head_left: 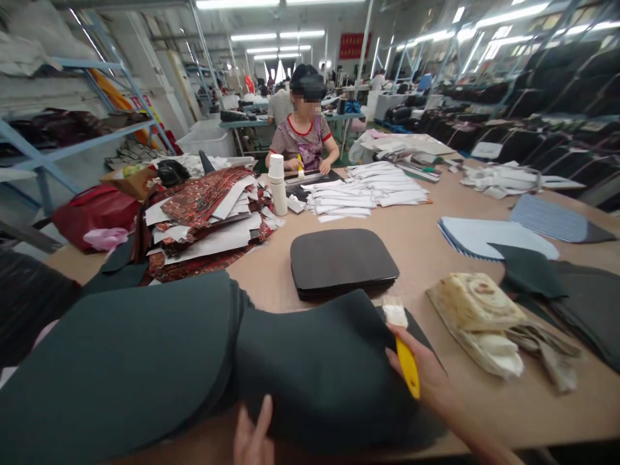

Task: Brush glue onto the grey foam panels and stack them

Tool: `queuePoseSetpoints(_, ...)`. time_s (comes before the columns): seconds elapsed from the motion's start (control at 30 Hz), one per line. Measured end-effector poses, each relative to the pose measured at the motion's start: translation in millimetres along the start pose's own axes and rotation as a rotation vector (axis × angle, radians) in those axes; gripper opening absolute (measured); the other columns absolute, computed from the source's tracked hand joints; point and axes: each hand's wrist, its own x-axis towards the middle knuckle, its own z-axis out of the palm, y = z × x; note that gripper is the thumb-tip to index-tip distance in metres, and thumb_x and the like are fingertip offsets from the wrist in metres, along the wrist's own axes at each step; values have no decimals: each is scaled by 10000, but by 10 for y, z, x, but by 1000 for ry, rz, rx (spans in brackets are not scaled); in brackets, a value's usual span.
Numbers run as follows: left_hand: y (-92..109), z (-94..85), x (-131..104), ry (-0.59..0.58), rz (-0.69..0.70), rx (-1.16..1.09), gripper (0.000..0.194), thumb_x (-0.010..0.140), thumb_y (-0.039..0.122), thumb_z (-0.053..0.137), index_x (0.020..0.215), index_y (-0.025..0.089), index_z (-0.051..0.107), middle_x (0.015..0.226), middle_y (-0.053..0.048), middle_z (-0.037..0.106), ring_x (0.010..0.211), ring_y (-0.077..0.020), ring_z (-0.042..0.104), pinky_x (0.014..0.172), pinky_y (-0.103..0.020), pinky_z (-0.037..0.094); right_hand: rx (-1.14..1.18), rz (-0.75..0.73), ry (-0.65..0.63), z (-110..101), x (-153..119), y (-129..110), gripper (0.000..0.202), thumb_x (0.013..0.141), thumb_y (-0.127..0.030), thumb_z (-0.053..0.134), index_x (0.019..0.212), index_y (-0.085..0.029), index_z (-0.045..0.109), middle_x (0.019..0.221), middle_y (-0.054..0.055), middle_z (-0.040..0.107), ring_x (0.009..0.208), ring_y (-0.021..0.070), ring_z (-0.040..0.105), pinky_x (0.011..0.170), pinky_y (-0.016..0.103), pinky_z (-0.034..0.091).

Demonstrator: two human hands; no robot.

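Observation:
A dark green-black sheet (314, 361) lies in front of me, bulging up in the middle over a dark piece beneath it. My right hand (426, 368) is closed around a paintbrush (407, 368) with a yellow handle and whitish bristles; its fingers are at the sheet's right edge. At the near edge of the same sheet is my left hand (254, 433), fingers stretched out and apart, partly cut off by the frame. On the left lies a thick stack of similar dark sheets (126, 361). Beyond the sheet sits a stack of dark rounded panels (343, 258).
A glue-crusted container (477, 307) on a bag stands at right, near blue striped pieces (496, 237). Red patterned fabric pieces (203, 206) are piled at left. White strips (363, 187) and a co-worker (307, 132) holding a yellow-handled brush are across the table (416, 252).

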Motion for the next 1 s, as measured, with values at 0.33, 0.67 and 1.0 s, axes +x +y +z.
queuePoseSetpoints(0.33,370,776,250,-63,-149,27,592,723,356,496,1256,110,416,827,-44,567,692,-169,631,659,-331,544,-365,53,120,-456,-226,1103,447,847,-478,469,1158,-172,563,929,134,677,797,269,665,626,332,511)
queuePoseSetpoints(0.67,469,820,389,-103,-103,311,576,739,343,491,1271,136,415,694,47,457,544,-117,486,589,-281,475,-403,76,67,-556,-227,1029,473,883,-494,410,1176,-148,547,895,108,632,768,224,619,671,318,473)
queuePoseSetpoints(1.0,889,816,494,-7,425,561,410,873,216,434,1282,189,422,1248,-124,524,1182,-237,487,980,-453,446,-343,18,269,-955,207,81,470,873,-513,425,1204,-218,581,774,70,646,637,194,585,620,316,453)
